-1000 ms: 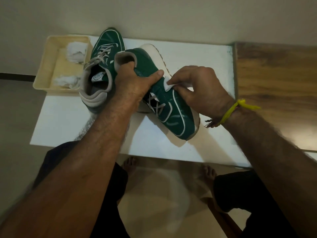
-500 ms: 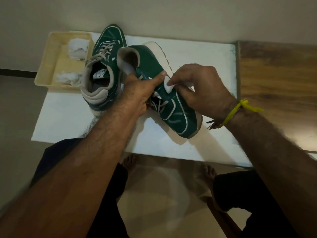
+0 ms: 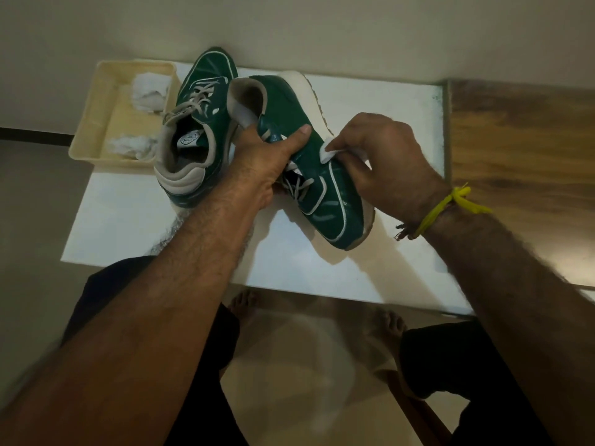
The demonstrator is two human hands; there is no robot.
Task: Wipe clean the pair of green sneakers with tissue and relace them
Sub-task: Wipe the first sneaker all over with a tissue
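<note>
Step in hand: wiping. The right hand [image 3: 383, 156] pinched a small tissue [image 3: 325, 152] against the green side of the held sneaker [image 3: 325, 188].
Left hand: the left hand [image 3: 267, 159] clasped the held sneaker around its collar and tongue, thumb across the upper.
Held sneaker: it was tilted on its side, sole facing far-right, toe pointing near-right over the white table [image 3: 322, 275]; whether the toe touched the table I could not tell.
Other sneaker: the second sneaker [image 3: 193, 140] stood upright on the table at the left, just beside the held one, heel toward the near side.
Progress: by my reckoning, the task was in its first half. One shoe was mid-wipe; nothing showed whether the second sneaker had been cleaned. Both shoes had laces threaded, so the relacing looked not yet begun.
Left to do: probably finishing this upper and sole, perhaps the other shoe, then the laces.
Counts: two sneakers; one tissue in hand; two crumpled wads [image 3: 149, 91] in one cream tray [image 3: 96, 114] at the far left; two hands; one yellow wrist cord [image 3: 444, 204] on the right arm.
</note>
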